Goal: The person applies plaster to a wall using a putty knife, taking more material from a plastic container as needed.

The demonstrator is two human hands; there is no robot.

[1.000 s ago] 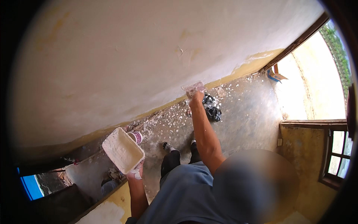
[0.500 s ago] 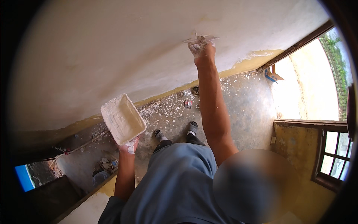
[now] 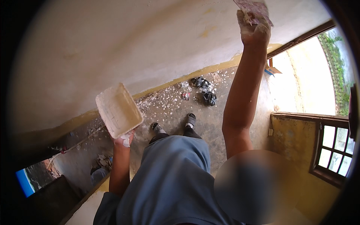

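Note:
My left hand [image 3: 123,140], smeared with white paste, grips the near end of a shallow rectangular tub [image 3: 119,112]. White putty coats the tub's inside and walls. High at the right, my right hand [image 3: 255,33] is closed around a flat putty scraper [image 3: 256,10], its fingers caked with putty. The scraper's blade is reddish and streaked white, and is in front of the wall [image 3: 123,41]; whether it touches cannot be told. Pale plaster covers most of that wall, with a few yellow patches showing through.
White flakes [image 3: 161,103] litter the floor along the wall's foot. Two crumpled black plastic bags [image 3: 209,98] and a small red packet [image 3: 185,96] lie among them. A doorway with a cardboard box [image 3: 273,70] opens at the right, above a barred window [image 3: 333,150].
My right hand has swept the scraper up and to the right along the wall, uncovering the black bags on the floor. The tub has shifted slightly up and left in the view.

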